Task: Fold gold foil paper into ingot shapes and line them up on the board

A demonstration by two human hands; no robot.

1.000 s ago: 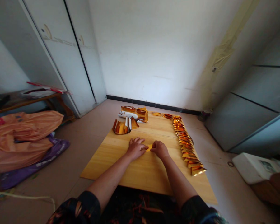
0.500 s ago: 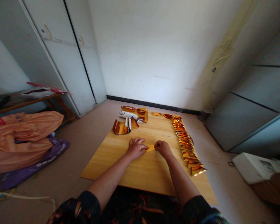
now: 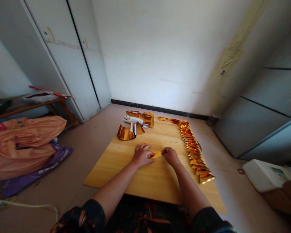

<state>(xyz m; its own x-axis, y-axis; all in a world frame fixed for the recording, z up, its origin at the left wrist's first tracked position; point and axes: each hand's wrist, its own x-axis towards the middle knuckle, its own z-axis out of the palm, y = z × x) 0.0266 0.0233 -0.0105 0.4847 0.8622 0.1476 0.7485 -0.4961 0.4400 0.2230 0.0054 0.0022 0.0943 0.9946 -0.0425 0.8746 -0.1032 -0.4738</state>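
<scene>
A small piece of gold foil paper (image 3: 156,154) lies between my hands over the middle of the wooden board (image 3: 111,165). My left hand (image 3: 142,155) pinches its left end with thumb and forefinger, the other fingers resting on the board. At the right end, my right hand (image 3: 170,156) has its fingers closed on the paper's tip. Folded gold foil pieces (image 3: 192,149) stand in a long overlapping row to the right of my right hand. Beyond my left hand are curved gold foil sheets (image 3: 126,132) with a white strip.
More gold foil stacks (image 3: 147,119) and a white bundle (image 3: 133,120) sit at the board's far edge. An orange plastic bag (image 3: 26,142) and a purple bag (image 3: 38,171) lie on the floor at left. A white box (image 3: 265,174) stands at right.
Both hands and the gold paper have shifted very slightly to the right in view. The grip at each end looks the same.
</scene>
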